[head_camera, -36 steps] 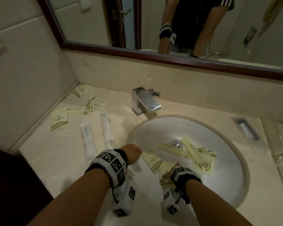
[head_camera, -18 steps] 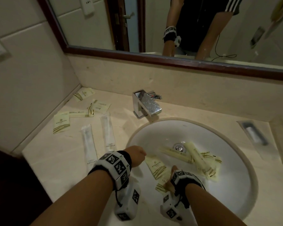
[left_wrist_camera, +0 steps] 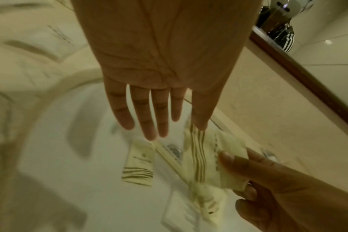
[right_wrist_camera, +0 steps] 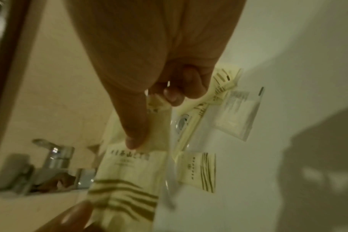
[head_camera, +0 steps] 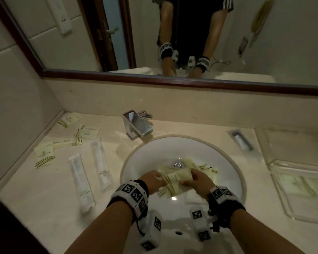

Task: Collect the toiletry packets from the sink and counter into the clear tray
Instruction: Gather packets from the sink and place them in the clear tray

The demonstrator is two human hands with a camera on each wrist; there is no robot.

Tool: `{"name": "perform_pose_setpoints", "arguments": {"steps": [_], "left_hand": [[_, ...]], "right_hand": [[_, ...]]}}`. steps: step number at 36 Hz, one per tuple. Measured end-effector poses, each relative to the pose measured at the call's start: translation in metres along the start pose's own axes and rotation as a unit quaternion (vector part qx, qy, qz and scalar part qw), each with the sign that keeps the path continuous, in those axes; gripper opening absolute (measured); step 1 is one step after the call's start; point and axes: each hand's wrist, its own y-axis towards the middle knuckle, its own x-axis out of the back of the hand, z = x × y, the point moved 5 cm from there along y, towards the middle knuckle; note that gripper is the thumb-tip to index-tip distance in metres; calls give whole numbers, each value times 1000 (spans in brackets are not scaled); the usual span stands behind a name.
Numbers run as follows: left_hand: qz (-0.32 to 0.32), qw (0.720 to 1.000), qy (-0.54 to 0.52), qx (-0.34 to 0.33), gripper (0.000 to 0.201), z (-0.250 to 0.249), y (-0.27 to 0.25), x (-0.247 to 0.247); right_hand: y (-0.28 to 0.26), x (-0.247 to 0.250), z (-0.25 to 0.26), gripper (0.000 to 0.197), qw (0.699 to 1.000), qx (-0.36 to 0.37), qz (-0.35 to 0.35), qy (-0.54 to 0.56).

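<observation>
Both hands are down in the white sink (head_camera: 228,162). My right hand (head_camera: 196,178) pinches a bunch of cream toiletry packets (head_camera: 176,177) with olive stripes between thumb and curled fingers (right_wrist_camera: 173,94). The left hand (head_camera: 154,180) reaches in with its fingers (left_wrist_camera: 149,122) straight, the thumb touching the edge of the held packets (left_wrist_camera: 201,160). More packets lie loose in the bowl (left_wrist_camera: 139,164) (right_wrist_camera: 199,169) around the drain (head_camera: 177,165). The clear tray (head_camera: 279,195) stands on the counter to the right, with a packet (head_camera: 297,184) inside it.
A chrome faucet (head_camera: 138,127) stands behind the sink. On the counter to the left lie cream packets (head_camera: 44,156) and two long white sachets (head_camera: 82,180). A small dish (head_camera: 240,142) sits at the back right. A mirror runs along the wall.
Both hands have moved deeper into the bowl and come together. The right hand has gathered and lifted a bunch of packets, and the left hand has reached over to them.
</observation>
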Motion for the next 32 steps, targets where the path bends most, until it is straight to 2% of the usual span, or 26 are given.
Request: {"name": "perform_pose_setpoints", "arguments": {"steps": [1, 2, 4, 8, 12, 16, 20, 23, 28, 30, 32], "left_hand": [[-1, 1000, -1, -26, 4, -11, -3, -2], [-11, 999, -7, -50, 18, -19, 0, -5], [-33, 996, -13, -84, 30, -39, -2, -7], [-54, 990, 1, -128, 36, -81, -6, -20], [-44, 985, 8, -168, 38, -127, -6, -51], [-31, 981, 25, -187, 35, -169, -7, -96], [-8, 981, -19, -193, 28, -203, -7, -146], [4, 978, -17, -207, 29, -228, -4, -182], [-4, 975, -2, -223, 30, -260, 6, -225], [-6, 973, 12, -230, 29, -269, 11, -238], [-15, 970, 29, -239, 18, -278, 16, -249]], "right_hand": [[-6, 9, 2, 40, 999, 6, -29, 27], [-12, 18, 4, 44, 998, 7, -47, 38], [-24, 35, 5, 36, 996, 16, -65, 60], [-50, 80, 0, 13, 993, 29, -98, 67], [-79, 130, -21, 12, 988, 9, -141, 55], [-111, 177, -49, 32, 980, -20, -194, 42], [-140, 221, -83, 40, 966, -53, -252, 29], [-155, 248, -109, 36, 952, -85, -291, 45], [-159, 282, -142, 11, 930, -146, -330, 68], [-156, 292, -154, 19, 923, -164, -339, 83], [-152, 302, -164, 26, 916, -173, -349, 92]]}}
